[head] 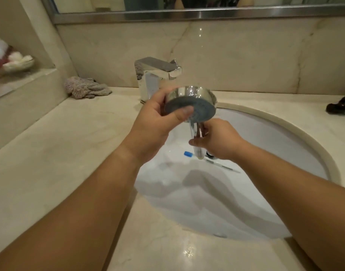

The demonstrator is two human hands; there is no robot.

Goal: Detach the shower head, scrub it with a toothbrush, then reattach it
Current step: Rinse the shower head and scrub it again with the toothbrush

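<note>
Head view: the shower head point(195, 100) is detached and held in the air above the white sink point(275, 153), in front of the chrome faucet point(156, 75). Its grey spray face is turned toward the camera and tilted; its chrome handle points down toward the basin. The left hand point(154, 122) grips the round head from the left side, thumb pressed on the grey face near its lower edge, the other fingers curled behind the chrome rim. The right hand point(216, 139) holds the handle below the head, its fingers wrapped round the stem; the stem's lower end shows beneath the hand. The toothbrush point(212, 161) lies in the sink bowl near the drain, touched by neither hand, its blue end to the left and its pale shaft running right. A crumpled grey cloth point(85, 88) lies on the desk point(60, 143) left of the faucet, against the wall. A dark bottle point(342, 105) lies on its side at the far right edge of the desk.
</note>
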